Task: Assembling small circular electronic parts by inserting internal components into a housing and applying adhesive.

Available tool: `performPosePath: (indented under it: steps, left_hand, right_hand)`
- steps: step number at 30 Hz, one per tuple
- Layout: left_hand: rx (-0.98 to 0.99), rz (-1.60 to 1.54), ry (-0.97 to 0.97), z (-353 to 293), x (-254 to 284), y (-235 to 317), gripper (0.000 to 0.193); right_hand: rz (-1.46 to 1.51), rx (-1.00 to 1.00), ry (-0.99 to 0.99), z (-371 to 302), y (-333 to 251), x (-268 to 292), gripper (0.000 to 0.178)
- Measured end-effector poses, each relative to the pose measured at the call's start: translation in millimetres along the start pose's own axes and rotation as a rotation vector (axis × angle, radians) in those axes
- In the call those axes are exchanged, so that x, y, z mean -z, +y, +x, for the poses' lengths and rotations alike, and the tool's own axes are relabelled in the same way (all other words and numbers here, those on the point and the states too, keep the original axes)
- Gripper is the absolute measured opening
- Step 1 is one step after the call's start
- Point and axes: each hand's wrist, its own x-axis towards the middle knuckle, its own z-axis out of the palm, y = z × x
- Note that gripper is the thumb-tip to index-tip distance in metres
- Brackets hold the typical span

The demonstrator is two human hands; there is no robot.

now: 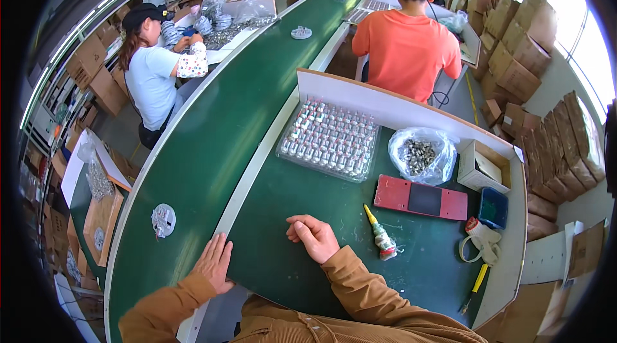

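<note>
My left hand (213,263) lies flat and open on the near edge of the green conveyor belt (212,131), fingers spread. My right hand (313,235) rests on the green work table (308,195) with the fingers curled loosely and nothing in it. A round white part (163,220) sits on the belt to the left of my left hand. Beyond my right hand lies a clear tray (329,139) filled with several small parts in rows. A small bottle with a yellow tip (382,236) lies to the right of my right hand.
A red and black fixture (420,198), a clear bag of metal parts (421,155), a small open box (482,166), a blue bin (493,207), a tape roll (479,235) and a yellow-handled tool (474,285) sit at the right. Two other workers sit along the belt. Stacked cartons line the right side.
</note>
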Motion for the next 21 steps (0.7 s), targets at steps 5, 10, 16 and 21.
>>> performPosePath:
  steps: [5,10,16,21]
  left_hand:
    - [-0.174,-0.033,0.03,5.0,-8.3,-20.3,0.098]
    - [-0.159,-0.019,0.039,7.6,-7.1,-19.1,0.094]
    - [-0.137,0.072,0.057,1.8,-5.0,-17.3,0.084]
    - [-0.129,0.113,0.049,-0.4,-7.8,-18.4,0.086]
  right_hand:
    - [-0.133,-0.008,-0.005,1.4,-5.1,1.1,0.035]
    - [-0.259,0.045,-0.019,1.3,-6.9,3.1,0.039]
    - [-0.349,0.071,-0.031,-1.2,-12.2,1.0,0.044]
    - [-0.369,0.032,-0.073,-0.3,-11.2,0.5,0.048]
